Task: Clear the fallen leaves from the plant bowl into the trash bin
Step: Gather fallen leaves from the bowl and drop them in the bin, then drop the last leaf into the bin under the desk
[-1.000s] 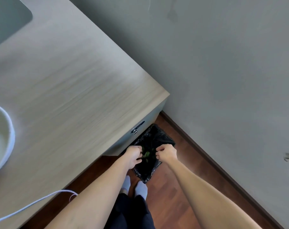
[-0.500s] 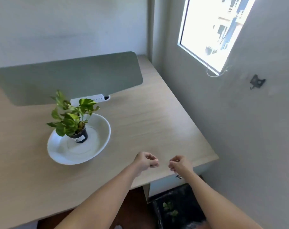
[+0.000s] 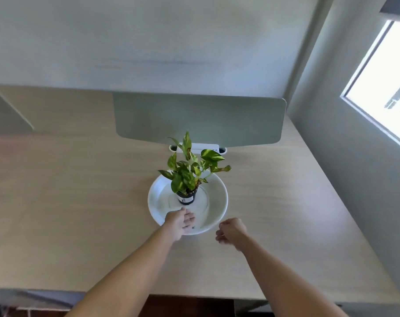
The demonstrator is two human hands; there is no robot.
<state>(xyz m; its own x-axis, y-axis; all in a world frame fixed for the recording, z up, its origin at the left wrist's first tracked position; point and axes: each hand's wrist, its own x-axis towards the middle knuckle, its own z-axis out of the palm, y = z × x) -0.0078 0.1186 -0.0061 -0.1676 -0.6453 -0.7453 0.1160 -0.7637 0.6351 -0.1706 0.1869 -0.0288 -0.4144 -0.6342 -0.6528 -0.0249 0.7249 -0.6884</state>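
A wide white bowl (image 3: 223, 197) sits mid-desk with a small black pot (image 3: 186, 198) standing upright in it. A green and yellow leafy plant (image 3: 190, 170) grows from the pot. My left hand (image 3: 179, 223) reaches over the bowl's near left rim, fingers stretched flat onto the inner slope just in front of the pot. A small dark speck (image 3: 193, 227) lies by its fingertips. My right hand (image 3: 232, 231) hovers over the desk just right of the bowl's near rim, curled loosely with nothing visible in it. The trash bin is out of view.
The light wooden desk (image 3: 80, 202) runs to a wall with a window (image 3: 382, 88) on the right. A grey-green divider panel (image 3: 199, 120) stands behind the bowl, with a white power strip (image 3: 206, 147) at its foot. Another panel (image 3: 6, 110) is at far left.
The view swung up from the black-lined bin on the floor to the desk. Both hands left the bin and came to the bowl; my left hand has reached into it.
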